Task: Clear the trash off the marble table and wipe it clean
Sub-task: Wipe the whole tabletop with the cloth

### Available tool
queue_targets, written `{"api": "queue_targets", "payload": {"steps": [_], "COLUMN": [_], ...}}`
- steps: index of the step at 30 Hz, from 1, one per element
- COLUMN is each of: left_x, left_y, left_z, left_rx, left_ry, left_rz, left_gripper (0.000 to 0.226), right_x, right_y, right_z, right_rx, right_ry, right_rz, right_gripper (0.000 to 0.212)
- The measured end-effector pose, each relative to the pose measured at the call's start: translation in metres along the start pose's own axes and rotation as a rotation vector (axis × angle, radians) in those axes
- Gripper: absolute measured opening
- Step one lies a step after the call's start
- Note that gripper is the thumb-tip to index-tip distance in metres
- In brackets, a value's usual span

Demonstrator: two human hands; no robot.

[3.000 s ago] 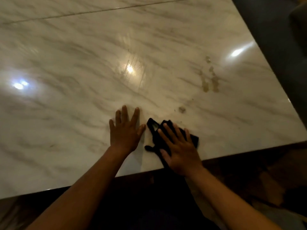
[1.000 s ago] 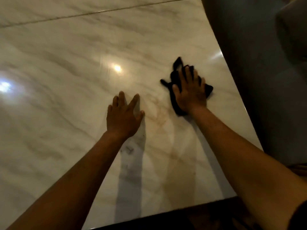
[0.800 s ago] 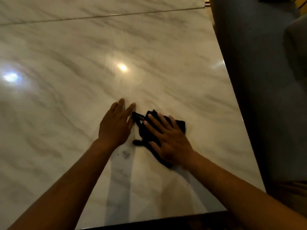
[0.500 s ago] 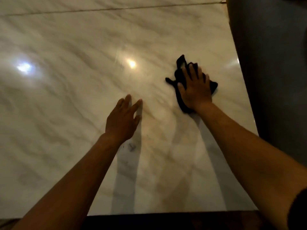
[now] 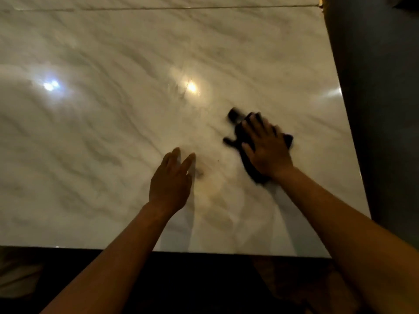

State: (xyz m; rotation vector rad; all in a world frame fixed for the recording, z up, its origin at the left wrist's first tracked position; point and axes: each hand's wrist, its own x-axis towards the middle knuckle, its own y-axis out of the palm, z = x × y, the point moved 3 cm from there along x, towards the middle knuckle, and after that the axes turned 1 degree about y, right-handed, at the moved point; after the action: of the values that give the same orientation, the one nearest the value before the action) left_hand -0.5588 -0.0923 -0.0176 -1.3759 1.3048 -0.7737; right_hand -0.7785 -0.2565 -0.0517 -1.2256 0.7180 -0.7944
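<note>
**Marble surface, black cloth under right hand**

Marble surface [image 5: 113, 137] fills most of the head view: glossy white-cream stone with grey diagonal veins, polished enough to mirror two lamp glints, one bluish-white glint [image 5: 50, 85] at left, one warm glint [image 5: 191, 87] mid-frame. A thin straight seam [image 5: 204, 7] runs across the far part of the slab. Near edge is straight, dark below it. No brand, label or writing readable anywhere.

Black cloth [image 5: 235, 138] lies flat on the stone right of centre, soft, crumpled, irregular outline with a loop or tab poking out at its far-left corner; motion-blurred, weave not readable. Right hand [image 5: 266, 148] is laid palm-down on top of it, fingers straight and slightly spread, pressing the cloth to the stone, not curled round it.

Left hand [image 5: 171, 181] is just left of the cloth, apart from it, fingers straight and close together, holding nothing; whether palm touches the stone cannot be told. Small dark smudge [image 5: 199, 174] on the marble just beside its fingertips, with a faint yellowish-brown smear [image 5: 217, 191] on the stone between the two forearms.

Dark grey upholstered shape [image 5: 381, 109] beside the right edge of the slab, blurred, cannot identify further.
</note>
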Motion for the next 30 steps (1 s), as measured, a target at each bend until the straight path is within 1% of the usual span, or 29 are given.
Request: {"api": "queue_targets", "payload": {"steps": [1,2,3,4,5,7,8,10,12,16,18,19,20,23,25,27,28,29,30], "left_x": [-0.001,-0.004,-0.006,-0.008,-0.01,-0.015,-0.019,-0.025,-0.028,-0.023,-0.02,-0.02,-0.02,-0.026,-0.031,-0.034,-0.033,-0.033,-0.032], "left_y": [0.003,0.005,0.008,0.01,0.012,0.014,0.015,0.019,0.024,0.035,0.042,0.046,0.049,0.058,0.063,0.068,0.069,0.071,0.072], "left_z": [-0.003,-0.006,-0.009,-0.012,-0.016,-0.024,-0.029,-0.043,-0.06,-0.107,-0.138,-0.154,-0.168,-0.203,-0.223,-0.239,-0.246,-0.252,-0.257], "left_rx": [-0.002,-0.003,-0.004,-0.01,-0.02,-0.038,-0.032,-0.009,-0.002,-0.027,-0.027,-0.027,-0.033,-0.082,-0.097,-0.1,-0.104,-0.106,-0.108], "left_ry": [-0.023,-0.046,-0.062,-0.074,-0.083,-0.084,-0.074,-0.056,-0.079,-0.131,-0.159,-0.179,-0.209,-0.313,-0.363,-0.391,-0.403,-0.415,-0.43], "left_rz": [0.005,0.003,0.004,0.004,0.013,0.048,0.061,0.068,0.06,0.033,0.035,0.038,0.04,0.034,0.039,0.064,0.068,0.067,0.062], "left_gripper": [0.055,0.055,0.055,0.055,0.055,0.054,0.055,0.057,0.058,0.057,0.058,0.058,0.059,0.059,0.06,0.062,0.062,0.062,0.062], "right_x": [0.008,0.007,-0.002,-0.019,-0.044,-0.11,-0.14,-0.165,-0.146,-0.07,-0.053,-0.057,-0.07,-0.153,-0.204,-0.198,-0.177,-0.152,-0.123], "right_y": [-0.001,0.0,0.003,0.006,0.01,0.017,0.018,0.014,0.007,-0.015,-0.021,-0.021,-0.02,-0.013,-0.011,-0.012,-0.015,-0.016,-0.019], "right_z": [-0.006,-0.002,0.009,0.024,0.04,0.059,0.057,0.029,-0.015,-0.108,-0.125,-0.124,-0.119,-0.105,-0.118,-0.143,-0.154,-0.163,-0.17], "right_rx": [0.013,0.026,0.03,0.017,0.01,0.0,-0.018,-0.047,-0.04,-0.057,-0.028,-0.009,0.004,0.044,0.013,-0.002,-0.003,-0.007,-0.014], "right_ry": [0.112,0.169,0.166,0.102,-0.001,-0.228,-0.324,-0.421,-0.368,-0.014,0.071,0.052,-0.01,-0.32,-0.53,-0.673,-0.693,-0.671,-0.602], "right_rz": [0.002,0.001,-0.006,-0.015,-0.014,0.042,0.06,0.055,0.05,0.041,0.023,0.015,0.008,0.053,0.09,0.135,0.149,0.151,0.133], "right_gripper": [0.068,0.069,0.069,0.068,0.067,0.068,0.068,0.068,0.067,0.067,0.068,0.068,0.068,0.067,0.069,0.069,0.068,0.068,0.068]}}
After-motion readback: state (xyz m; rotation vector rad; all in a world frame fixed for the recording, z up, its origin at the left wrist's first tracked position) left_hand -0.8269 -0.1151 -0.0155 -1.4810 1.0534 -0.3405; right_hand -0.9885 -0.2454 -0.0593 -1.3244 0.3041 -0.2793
